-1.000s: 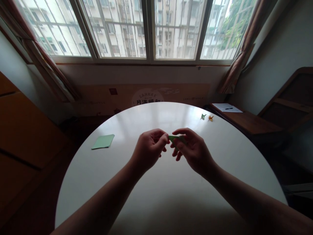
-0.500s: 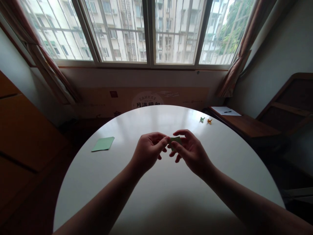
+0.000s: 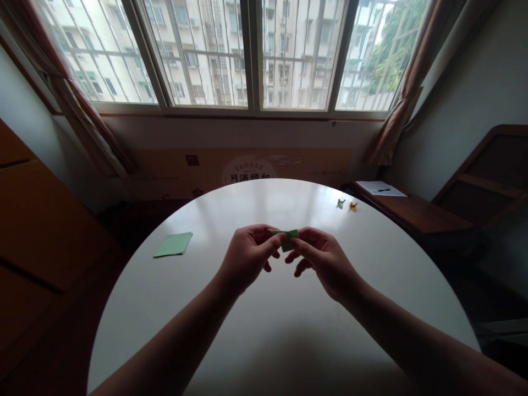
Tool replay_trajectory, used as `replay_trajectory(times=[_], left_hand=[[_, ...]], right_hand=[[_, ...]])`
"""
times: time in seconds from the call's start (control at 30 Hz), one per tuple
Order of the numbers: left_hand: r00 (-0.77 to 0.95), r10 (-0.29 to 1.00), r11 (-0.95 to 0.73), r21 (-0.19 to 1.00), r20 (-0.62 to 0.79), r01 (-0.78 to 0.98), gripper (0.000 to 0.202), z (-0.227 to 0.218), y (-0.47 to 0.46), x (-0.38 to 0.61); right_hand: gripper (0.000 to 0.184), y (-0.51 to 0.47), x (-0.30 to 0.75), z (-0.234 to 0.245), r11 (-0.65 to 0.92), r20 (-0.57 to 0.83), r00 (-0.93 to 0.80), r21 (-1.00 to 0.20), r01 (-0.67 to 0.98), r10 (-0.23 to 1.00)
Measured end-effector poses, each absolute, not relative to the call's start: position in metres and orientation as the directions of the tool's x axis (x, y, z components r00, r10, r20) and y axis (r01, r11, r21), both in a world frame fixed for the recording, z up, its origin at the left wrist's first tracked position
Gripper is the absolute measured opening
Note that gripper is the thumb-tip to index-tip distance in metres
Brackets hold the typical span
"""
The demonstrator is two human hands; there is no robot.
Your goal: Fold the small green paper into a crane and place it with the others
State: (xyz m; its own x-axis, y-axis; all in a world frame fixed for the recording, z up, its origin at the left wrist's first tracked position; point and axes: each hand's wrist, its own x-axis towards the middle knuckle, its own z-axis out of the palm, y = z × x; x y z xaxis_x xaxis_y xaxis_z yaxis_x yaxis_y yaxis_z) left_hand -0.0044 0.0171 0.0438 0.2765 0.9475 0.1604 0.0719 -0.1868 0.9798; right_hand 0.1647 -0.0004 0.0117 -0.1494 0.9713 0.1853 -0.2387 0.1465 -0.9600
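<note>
A small folded green paper point(image 3: 287, 238) hangs in the air above the middle of the round white table point(image 3: 284, 341). My left hand point(image 3: 247, 258) pinches its left end between thumb and forefinger. My right hand point(image 3: 322, 259) pinches its right end, the other fingers curled under. Both hands are closed on the paper, a little above the tabletop.
A stack of green paper sheets point(image 3: 174, 244) lies on the table's left side. Two tiny folded figures, one green point(image 3: 340, 203) and one orange point(image 3: 353, 206), stand at the far right edge. A wooden side desk point(image 3: 412, 212) with a sheet and pen stands to the right; windows fill the back wall.
The folded paper has turned between my fingers and now shows as a flatter strip. My right hand's fingers have lowered and closed in on its right end.
</note>
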Motion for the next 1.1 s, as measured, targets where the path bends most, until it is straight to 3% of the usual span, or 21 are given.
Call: replay_trajectory(times=[0.27,0.4,0.63,0.8,0.9,1.1], left_hand=[[0.334,0.903,-0.355,0.907,0.27,0.226,0.014,0.0458,0.0155,-0.0101],[0.37,0.884,-0.384,0.897,0.287,0.22,0.013,0.0472,0.0144,-0.0101],[0.358,0.918,-0.238,0.959,0.171,0.151,0.017,0.0484,0.018,-0.0077],[0.333,0.939,-0.12,0.988,0.083,0.093,0.024,0.0436,0.0212,-0.0055],[0.3,0.953,-0.049,0.997,0.029,0.058,0.034,0.0426,0.0232,-0.0058],[0.3,0.953,-0.065,0.995,0.04,0.074,0.03,0.0457,0.0217,-0.0058]], right_hand=[[0.023,0.0005,0.165,0.0119,0.183,0.223,-0.166,-0.957,-0.226,0.961],[0.022,0.0006,0.1661,0.0104,0.236,0.272,-0.16,-0.948,-0.211,0.949],[0.024,0.0011,0.1673,0.0107,0.27,0.287,-0.158,-0.955,-0.119,0.945],[0.023,0.0008,0.1653,0.0128,0.171,0.175,-0.238,-0.985,-0.036,0.955],[0.023,0.0016,0.1658,0.0124,0.072,0.09,-0.225,-0.994,-0.085,0.97],[0.02,0.0032,0.1691,0.012,0.015,0.042,-0.153,-0.985,-0.17,0.987]])
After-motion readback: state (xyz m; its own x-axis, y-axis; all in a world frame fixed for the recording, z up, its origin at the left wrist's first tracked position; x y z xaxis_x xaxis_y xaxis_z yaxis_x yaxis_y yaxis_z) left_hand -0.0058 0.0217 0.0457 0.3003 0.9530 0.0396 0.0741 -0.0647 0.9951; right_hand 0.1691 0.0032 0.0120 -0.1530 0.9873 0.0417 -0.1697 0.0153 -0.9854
